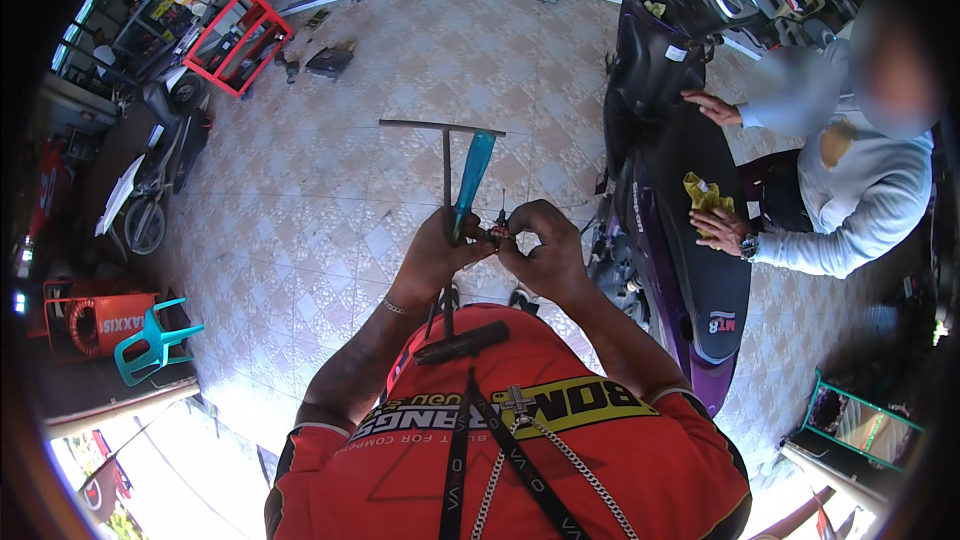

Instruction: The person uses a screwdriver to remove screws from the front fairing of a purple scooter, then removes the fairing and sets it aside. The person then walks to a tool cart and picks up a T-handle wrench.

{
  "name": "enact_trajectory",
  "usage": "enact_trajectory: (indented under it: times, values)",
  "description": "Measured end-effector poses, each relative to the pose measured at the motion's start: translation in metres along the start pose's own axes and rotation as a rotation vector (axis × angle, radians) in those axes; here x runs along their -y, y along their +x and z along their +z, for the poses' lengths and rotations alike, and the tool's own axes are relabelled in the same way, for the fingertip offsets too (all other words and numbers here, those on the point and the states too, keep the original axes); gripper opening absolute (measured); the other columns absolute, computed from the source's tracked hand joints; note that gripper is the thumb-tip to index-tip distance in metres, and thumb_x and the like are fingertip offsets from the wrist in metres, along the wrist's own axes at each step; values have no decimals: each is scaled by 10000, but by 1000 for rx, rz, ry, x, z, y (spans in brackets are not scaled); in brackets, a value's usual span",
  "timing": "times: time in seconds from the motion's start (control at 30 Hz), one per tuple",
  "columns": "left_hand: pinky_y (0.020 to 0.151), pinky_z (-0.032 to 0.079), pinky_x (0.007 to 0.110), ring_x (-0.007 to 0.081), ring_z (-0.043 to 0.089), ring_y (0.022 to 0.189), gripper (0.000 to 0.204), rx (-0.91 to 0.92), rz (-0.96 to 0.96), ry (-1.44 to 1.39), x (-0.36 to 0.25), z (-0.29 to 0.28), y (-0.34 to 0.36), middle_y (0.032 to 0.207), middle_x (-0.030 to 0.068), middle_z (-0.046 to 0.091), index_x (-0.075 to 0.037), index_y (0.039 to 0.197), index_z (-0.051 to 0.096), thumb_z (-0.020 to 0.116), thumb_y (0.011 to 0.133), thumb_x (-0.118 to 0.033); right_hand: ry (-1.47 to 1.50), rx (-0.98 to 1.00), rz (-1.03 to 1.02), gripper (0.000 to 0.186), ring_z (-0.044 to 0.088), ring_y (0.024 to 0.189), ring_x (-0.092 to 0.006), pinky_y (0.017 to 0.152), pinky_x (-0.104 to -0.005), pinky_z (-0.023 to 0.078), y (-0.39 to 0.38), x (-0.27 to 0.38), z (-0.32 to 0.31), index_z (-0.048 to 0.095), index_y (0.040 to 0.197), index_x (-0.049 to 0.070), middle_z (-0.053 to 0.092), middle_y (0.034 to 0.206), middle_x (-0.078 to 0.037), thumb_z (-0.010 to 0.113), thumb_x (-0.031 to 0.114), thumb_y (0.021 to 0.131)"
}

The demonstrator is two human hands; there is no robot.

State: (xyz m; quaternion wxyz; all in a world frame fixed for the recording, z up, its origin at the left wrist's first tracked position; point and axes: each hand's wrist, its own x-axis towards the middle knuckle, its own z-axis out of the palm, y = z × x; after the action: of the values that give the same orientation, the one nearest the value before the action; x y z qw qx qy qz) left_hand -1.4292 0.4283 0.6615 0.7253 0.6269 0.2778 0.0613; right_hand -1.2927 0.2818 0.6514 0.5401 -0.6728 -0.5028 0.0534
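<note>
In front of my chest, my left hand [432,258] is closed around a screwdriver [474,175] with a translucent teal handle pointing up and away. The same hand holds a long dark T-handle wrench [447,165], its crossbar at the far end. A dark cylindrical piece [460,342] lies across its near end, against my shirt. My right hand [548,252] is closed, thumb and fingers pinching a small part [499,231] with reddish bits and a thin stem sticking up. The fingertips of both hands meet at this part, and its exact kind is too small to tell.
To the right, a purple motorcycle [640,230] with a long black seat stands close by. A person in a grey top [880,200] rests a hand on a yellow cloth [702,195] on the seat. A red tool cart [240,40], a parked motorcycle [150,210] and a teal stool [155,342] are left.
</note>
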Motion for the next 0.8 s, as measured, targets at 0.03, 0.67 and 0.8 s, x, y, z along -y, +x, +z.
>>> enact_trajectory:
  times: [0.03,0.67,0.8]
  values:
    - [733,515,280,144,647,870,432,1,1,-24,1,1,0,954,59,624,11,1126,527,796,795,-56,-19,37,-31,233,683,803,-268,690,-356,562,1,1,-5,581,909,34,640,861,-99,740,12,740]
    - [733,516,284,135,619,838,378,74,-25,-49,-7,25,5,930,64,603,7,1073,522,752,773,-8,375,62,175,127,683,900,-196,774,-325,552,-30,-13,-19,650,1011,38,648,960,-95,690,41,890]
    - [720,491,274,113,567,796,351,72,16,-16,-8,33,3,900,28,569,-13,1049,528,751,778,-18,1043,-127,452,217,650,997,-157,874,-308,515,-50,-20,-1,639,1104,52,668,1035,-76,697,19,897]
